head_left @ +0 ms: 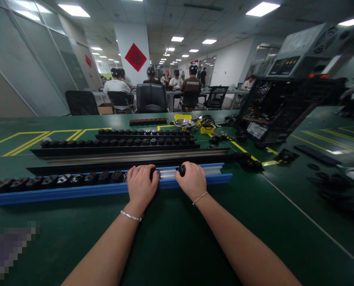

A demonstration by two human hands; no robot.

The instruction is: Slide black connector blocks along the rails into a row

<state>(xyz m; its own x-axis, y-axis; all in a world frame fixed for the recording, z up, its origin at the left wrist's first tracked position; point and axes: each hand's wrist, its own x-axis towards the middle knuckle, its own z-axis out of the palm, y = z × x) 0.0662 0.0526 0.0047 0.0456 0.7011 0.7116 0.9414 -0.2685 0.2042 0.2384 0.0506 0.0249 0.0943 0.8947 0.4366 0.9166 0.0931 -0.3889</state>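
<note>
A long blue rail point(75, 192) lies across the green table in front of me, with a row of several small black round parts point(60, 180) seated along its left stretch and a bare silver channel point(209, 170) at its right. My left hand point(140, 186) rests on the rail with fingers curled over a black part at the end of the row. My right hand point(191, 180) is curled on the rail too, pinching one black round part point(182, 170) at the channel. Both wrists wear thin bracelets.
Behind the blue rail lie two more black rails point(117, 143) filled with round parts. A metal bowl point(183, 123) on a yellow box and cables sit further back. A black mesh crate point(272, 107) and a grey machine point(308, 51) stand at right. People sit at desks beyond.
</note>
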